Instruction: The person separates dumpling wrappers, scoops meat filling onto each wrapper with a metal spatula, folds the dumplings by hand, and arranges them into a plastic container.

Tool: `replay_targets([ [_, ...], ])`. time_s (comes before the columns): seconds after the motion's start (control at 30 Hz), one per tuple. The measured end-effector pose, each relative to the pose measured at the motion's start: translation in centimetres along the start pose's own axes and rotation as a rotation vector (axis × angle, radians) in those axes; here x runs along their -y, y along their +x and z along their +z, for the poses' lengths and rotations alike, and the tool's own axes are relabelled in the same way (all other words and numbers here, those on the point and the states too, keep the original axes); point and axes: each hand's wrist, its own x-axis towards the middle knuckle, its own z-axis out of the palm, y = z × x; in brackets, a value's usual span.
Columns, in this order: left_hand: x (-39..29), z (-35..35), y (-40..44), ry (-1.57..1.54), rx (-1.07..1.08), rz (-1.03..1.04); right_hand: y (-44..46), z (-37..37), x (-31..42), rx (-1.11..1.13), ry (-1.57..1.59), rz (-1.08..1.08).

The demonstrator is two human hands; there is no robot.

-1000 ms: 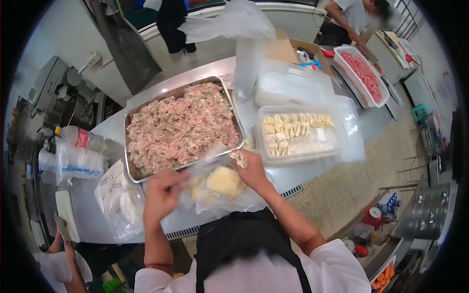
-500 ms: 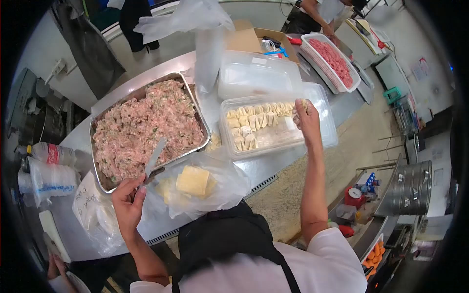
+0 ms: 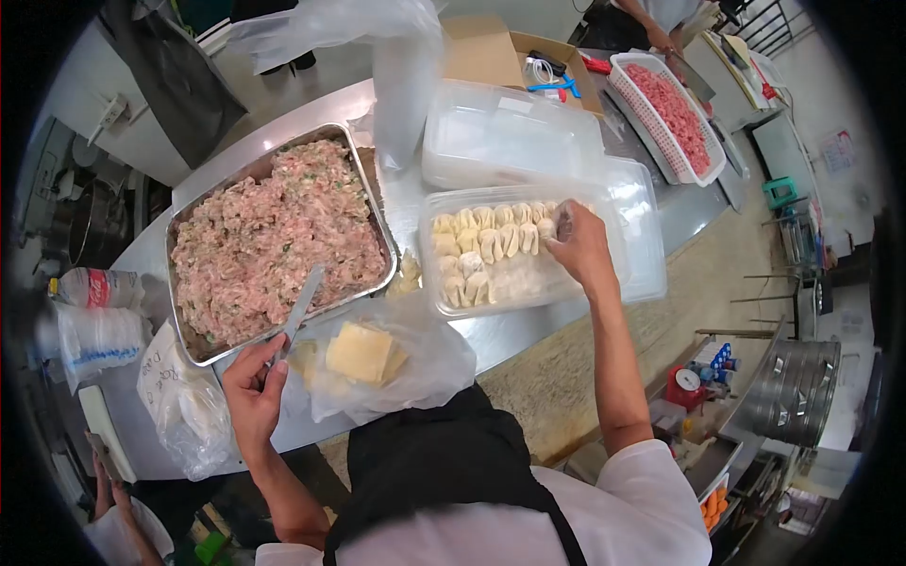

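Note:
My left hand [image 3: 255, 389] is closed round the handle of a metal spatula [image 3: 303, 302], its flat blade over the near edge of the filling. That filling is minced meat [image 3: 278, 236] with green bits, heaped in a metal tray [image 3: 389, 247]. Right of it, a clear plastic container [image 3: 429, 253] holds rows of folded dumplings [image 3: 491, 247]. My right hand [image 3: 585, 247] reaches into its right side with fingers pinched at a row's end, on a dumpling mostly hidden by them. Square yellow wrappers [image 3: 360, 352] lie stacked on a plastic bag [image 3: 439, 354] in front of me.
A lidded clear box [image 3: 510, 137] stands behind the container. Farther back are a cardboard box [image 3: 486, 52] and a white basket of red mince [image 3: 665, 118], with another person's hand near it. Bottles [image 3: 99, 288] and a bag [image 3: 184, 406] sit at left.
My right hand has lowered from above the container's right side to the dumplings, carrying the dumpling in its fingers. My left hand still holds the spatula, almost unmoved. The view has shifted slightly.

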Motion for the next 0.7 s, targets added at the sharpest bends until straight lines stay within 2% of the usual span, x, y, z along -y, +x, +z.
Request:
replay_targets([
  [0.07,-0.4,0.6,-0.1,0.014,-0.012,-0.038,0.2,0.3,-1.1,0.166,0.158,0.158],
  [0.1,-0.5,0.9,-0.1,0.018,-0.025,-0.071,0.4,0.3,-1.3,0.173,0.165,0.164],
  [0.17,-0.3,1.4,-0.2,0.012,-0.026,-0.067,0.6,0.4,-1.3,0.128,0.083,0.035],
  [0.3,-1.3,2.5,-0.5,0.059,-0.052,-0.13,1.0,0.2,-1.1,0.191,0.065,0.02],
  [0.37,-1.7,3.2,-0.5,0.095,-0.1,-0.143,0.5,-0.4,-0.9,0.164,0.112,0.01],
  [0.4,-1.7,3.3,-0.7,0.124,-0.136,-0.151,0.1,-0.9,-0.7,0.076,0.153,-0.036],
  [0.43,-1.4,3.4,-0.7,0.14,-0.145,-0.137,-0.6,-1.2,0.1,-0.002,0.204,-0.081],
  [0.47,-0.9,3.3,-0.9,0.159,-0.156,-0.125,-1.4,-1.9,2.5,0.049,0.242,-0.114],
  [0.53,-0.1,2.9,-1.7,0.076,-0.165,-0.216,-3.5,-3.4,7.4,0.057,0.337,0.042],
  [0.6,0.4,2.6,-2.0,0.08,-0.181,-0.254,-6.5,-1.9,9.7,0.221,0.449,-0.324],
  [0.67,1.4,2.5,-2.0,0.054,-0.163,-0.269,-9.5,2.2,12.4,0.339,0.654,-0.572],
  [0.7,2.1,2.6,-2.0,0.018,-0.182,-0.25,-11.0,4.6,13.9,0.426,0.64,-0.583],
])
